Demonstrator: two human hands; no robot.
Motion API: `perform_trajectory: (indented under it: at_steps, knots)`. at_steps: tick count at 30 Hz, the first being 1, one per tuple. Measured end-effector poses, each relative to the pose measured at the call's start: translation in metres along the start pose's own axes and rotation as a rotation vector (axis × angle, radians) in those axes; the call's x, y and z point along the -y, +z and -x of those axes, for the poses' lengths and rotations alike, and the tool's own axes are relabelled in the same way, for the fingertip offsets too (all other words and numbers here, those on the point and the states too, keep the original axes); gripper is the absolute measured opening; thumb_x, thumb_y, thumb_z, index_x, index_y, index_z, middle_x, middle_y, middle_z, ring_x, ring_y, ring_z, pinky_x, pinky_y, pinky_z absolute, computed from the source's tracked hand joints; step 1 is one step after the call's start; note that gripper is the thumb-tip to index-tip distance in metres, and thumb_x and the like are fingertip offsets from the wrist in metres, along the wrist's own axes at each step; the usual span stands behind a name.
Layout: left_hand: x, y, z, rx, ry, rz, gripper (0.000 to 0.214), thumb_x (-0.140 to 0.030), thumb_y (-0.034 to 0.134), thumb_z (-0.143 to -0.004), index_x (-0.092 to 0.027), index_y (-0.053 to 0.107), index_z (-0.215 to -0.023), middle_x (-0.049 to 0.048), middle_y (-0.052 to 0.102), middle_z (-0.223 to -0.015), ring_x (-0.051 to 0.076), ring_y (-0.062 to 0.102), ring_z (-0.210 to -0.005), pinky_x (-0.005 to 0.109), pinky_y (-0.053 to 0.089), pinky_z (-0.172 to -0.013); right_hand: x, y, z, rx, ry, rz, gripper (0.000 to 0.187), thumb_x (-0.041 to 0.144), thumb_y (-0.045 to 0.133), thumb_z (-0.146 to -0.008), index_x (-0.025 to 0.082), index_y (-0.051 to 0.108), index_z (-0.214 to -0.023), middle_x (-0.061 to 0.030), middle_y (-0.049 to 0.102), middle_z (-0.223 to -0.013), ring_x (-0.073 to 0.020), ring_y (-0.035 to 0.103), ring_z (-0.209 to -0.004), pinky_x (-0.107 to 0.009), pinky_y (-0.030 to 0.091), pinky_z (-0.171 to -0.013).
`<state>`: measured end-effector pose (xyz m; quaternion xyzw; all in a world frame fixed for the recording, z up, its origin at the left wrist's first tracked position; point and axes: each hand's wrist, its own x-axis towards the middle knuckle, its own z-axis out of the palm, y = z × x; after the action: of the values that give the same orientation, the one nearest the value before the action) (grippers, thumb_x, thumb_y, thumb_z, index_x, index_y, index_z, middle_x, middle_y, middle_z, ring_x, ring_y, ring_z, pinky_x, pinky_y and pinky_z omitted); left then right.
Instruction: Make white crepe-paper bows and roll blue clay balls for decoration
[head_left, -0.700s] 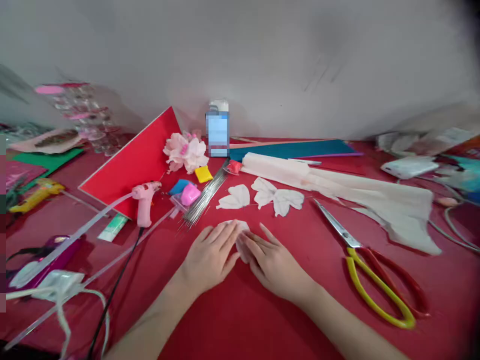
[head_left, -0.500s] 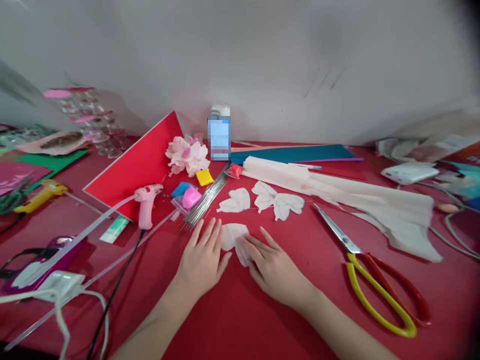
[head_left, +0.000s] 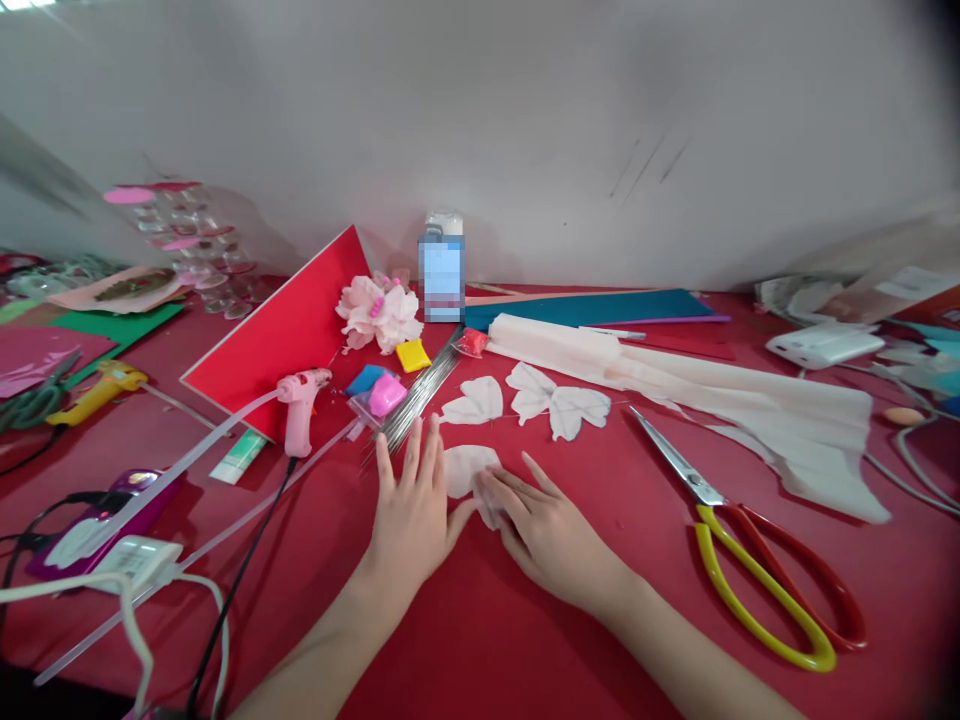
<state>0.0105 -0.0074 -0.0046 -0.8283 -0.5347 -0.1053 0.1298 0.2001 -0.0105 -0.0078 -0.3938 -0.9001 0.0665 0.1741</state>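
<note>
A white crepe-paper petal (head_left: 466,468) lies on the red tabletop between my hands. My left hand (head_left: 412,505) is open along its left edge, fingers spread, the thumb reaching toward the petal's lower part. Whether the left fingers touch it I cannot tell. My right hand (head_left: 544,520) lies flat with fingers outstretched over the petal's lower right part, hiding some of it. Just beyond are a white paper petal pair (head_left: 474,402) and two more joined pairs (head_left: 559,402). Thin metal wires (head_left: 420,395) lie in a bundle past my left fingertips.
Large scissors (head_left: 720,540) with yellow and red handles lie at right, below a crumpled white paper strip (head_left: 750,400). A pink glue gun (head_left: 300,405) with its cord, a red board (head_left: 277,340) and a pink paper flower (head_left: 381,312) are at left. A phone (head_left: 442,275) stands at the back.
My left hand has shifted slightly right and its fingers are spread wider and raised more. The right hand stays over the petal. The whole view has moved slightly.
</note>
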Motion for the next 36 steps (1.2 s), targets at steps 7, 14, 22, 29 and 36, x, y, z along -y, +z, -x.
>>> perform_trajectory:
  at_steps: [7, 14, 22, 29, 36]
  knots:
    - [-0.012, 0.002, 0.003, -0.004, -0.119, -0.006, 0.074, -0.058, 0.029, -0.089, -0.003, 0.036, -0.139, 0.0240, 0.019, -0.150, 0.040, 0.011, -0.140, 0.069, 0.007, -0.105, 0.001, 0.001, 0.000, -0.017, 0.005, 0.009, 0.043, 0.013, 0.038, -0.089, 0.010, 0.044, -0.131, -0.0120, 0.059, -0.126, -0.0216, 0.051, -0.123, -0.048, 0.030, -0.112]
    - [-0.013, 0.004, 0.004, -0.003, -0.155, -0.010, 0.079, -0.064, 0.027, -0.087, -0.006, 0.034, -0.140, 0.0229, 0.016, -0.151, 0.040, 0.008, -0.140, 0.069, 0.004, -0.105, 0.000, 0.000, 0.001, -0.002, 0.016, 0.004, 0.044, 0.013, 0.039, -0.088, 0.008, 0.044, -0.132, -0.0125, 0.059, -0.127, -0.0219, 0.049, -0.124, -0.048, 0.030, -0.112]
    - [-0.014, 0.003, 0.002, -0.044, -0.216, -0.033, 0.081, -0.061, 0.031, -0.087, 0.000, 0.030, -0.141, 0.0272, 0.014, -0.150, 0.042, 0.005, -0.140, 0.069, 0.004, -0.104, 0.002, 0.000, 0.000, -0.009, 0.021, -0.005, 0.043, 0.012, 0.039, -0.088, 0.008, 0.045, -0.130, -0.0132, 0.060, -0.125, -0.0216, 0.051, -0.122, -0.048, 0.031, -0.111]
    - [-0.016, -0.002, 0.004, -0.059, -0.198, -0.014, 0.074, -0.056, 0.035, -0.089, -0.003, 0.035, -0.139, 0.0253, 0.019, -0.150, 0.042, 0.011, -0.139, 0.071, 0.007, -0.103, 0.002, -0.002, -0.001, -0.024, 0.013, -0.015, 0.045, 0.010, 0.040, -0.086, 0.010, 0.044, -0.131, -0.0126, 0.060, -0.125, -0.0214, 0.051, -0.122, -0.048, 0.033, -0.110]
    - [-0.014, 0.004, 0.005, -0.061, 0.166, 0.157, 0.046, -0.033, 0.038, -0.092, -0.003, 0.056, -0.124, 0.0173, 0.056, -0.129, 0.026, 0.051, -0.122, 0.039, 0.041, -0.104, -0.002, 0.003, 0.000, -0.090, -0.011, 0.009, 0.047, 0.011, 0.038, -0.087, 0.008, 0.042, -0.133, -0.0148, 0.059, -0.126, -0.0225, 0.051, -0.122, -0.047, 0.039, -0.106]
